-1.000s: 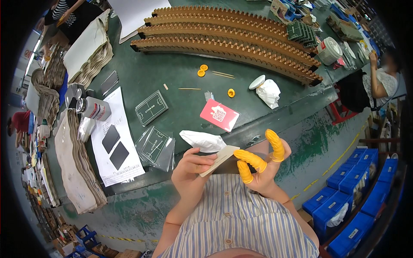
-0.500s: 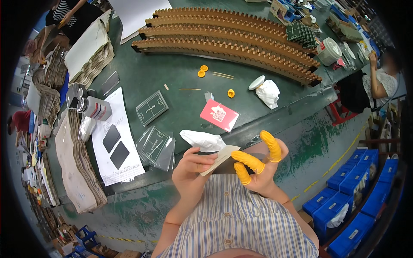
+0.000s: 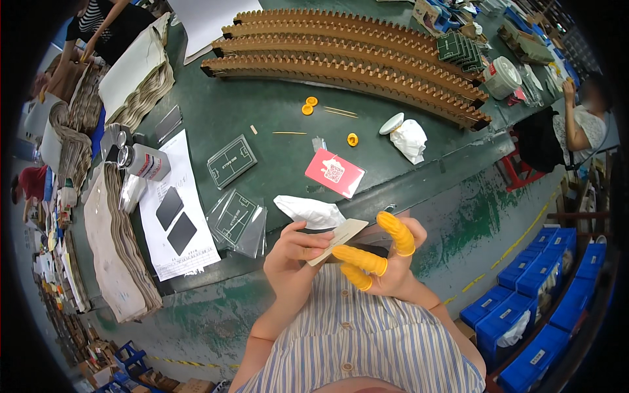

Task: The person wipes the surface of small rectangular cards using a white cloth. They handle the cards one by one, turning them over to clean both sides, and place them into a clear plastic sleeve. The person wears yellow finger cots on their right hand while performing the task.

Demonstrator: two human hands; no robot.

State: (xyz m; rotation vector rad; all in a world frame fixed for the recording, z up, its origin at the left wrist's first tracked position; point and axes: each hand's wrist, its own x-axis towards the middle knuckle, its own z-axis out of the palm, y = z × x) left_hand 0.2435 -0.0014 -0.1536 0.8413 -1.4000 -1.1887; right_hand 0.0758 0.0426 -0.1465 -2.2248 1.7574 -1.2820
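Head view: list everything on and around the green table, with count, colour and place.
green table: one, fills the middle
notched cardboard strips: four curved rows, brown, far side
red card: one, table centre
white crumpled cloth: one, right of centre
yellow rings: three, near the strips
clear plastic bags: two, near edge
printed white sheet: one, left
blue crates: several, floor right
tan flat card: one, held by both hands
left hand: bare
right hand: yellow finger cots

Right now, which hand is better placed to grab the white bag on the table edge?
Left, probably: the left hand sits just below the white bag; the right hand, in yellow finger cots, supports the card.
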